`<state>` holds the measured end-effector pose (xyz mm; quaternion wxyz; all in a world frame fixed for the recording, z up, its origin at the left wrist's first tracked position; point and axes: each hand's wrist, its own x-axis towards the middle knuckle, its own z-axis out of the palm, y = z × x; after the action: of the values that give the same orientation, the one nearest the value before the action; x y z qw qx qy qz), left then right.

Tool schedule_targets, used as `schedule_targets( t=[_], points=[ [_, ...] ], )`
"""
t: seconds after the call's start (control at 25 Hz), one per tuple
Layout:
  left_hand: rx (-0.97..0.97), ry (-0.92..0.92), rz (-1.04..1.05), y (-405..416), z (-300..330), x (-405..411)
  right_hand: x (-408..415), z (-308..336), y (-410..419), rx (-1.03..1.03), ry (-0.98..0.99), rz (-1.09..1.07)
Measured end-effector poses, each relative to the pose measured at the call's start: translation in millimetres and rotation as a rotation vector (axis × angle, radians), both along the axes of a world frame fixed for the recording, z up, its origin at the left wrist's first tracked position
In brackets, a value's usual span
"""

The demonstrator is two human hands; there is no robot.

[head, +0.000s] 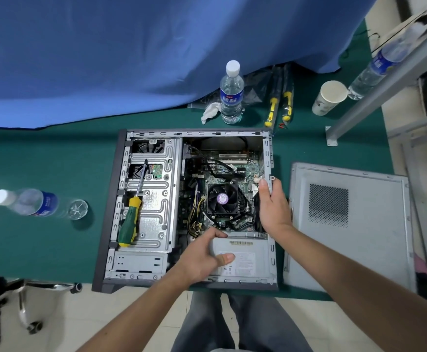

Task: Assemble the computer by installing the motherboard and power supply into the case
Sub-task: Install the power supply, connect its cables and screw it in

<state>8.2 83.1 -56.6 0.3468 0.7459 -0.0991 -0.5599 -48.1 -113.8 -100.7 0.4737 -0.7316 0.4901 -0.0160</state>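
The open computer case (pixel 121 214) lies on its side on the green table. Inside it sits the motherboard (pixel 235 171) with a black CPU fan (pixel 222 199) and loose cables. The grey power supply (pixel 243 257) rests in the near right corner of the case. My left hand (pixel 204 257) grips the power supply's left end, thumb on top and fingers curled over its far edge. My right hand (pixel 273 204) holds the case's right wall, thumb on the inside of the rim. A green and yellow screwdriver (pixel 131 219) lies on the drive cage (pixel 154 196).
The removed side panel (pixel 349 224) lies to the right of the case. A water bottle (pixel 37 203) lies at the left, another (pixel 231 94) stands behind the case near a tissue, packaged screwdrivers (pixel 279 97) and a paper cup (pixel 329 97). A blue cloth covers the back.
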Motion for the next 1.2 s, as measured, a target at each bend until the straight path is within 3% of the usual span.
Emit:
schedule_targets(
  t=[0.24, 1.2],
  points=[
    [-0.002, 0.008, -0.078, 5.3, -1.4, 5.5, -1.6, 2.0, 2.0, 0.019, 0.000, 0.009],
    [0.170, -0.055, 0.008, -9.9, 2.8, -4.7, 1.4, 1.3, 4.5, -0.036, 0.045, 0.001]
  ],
)
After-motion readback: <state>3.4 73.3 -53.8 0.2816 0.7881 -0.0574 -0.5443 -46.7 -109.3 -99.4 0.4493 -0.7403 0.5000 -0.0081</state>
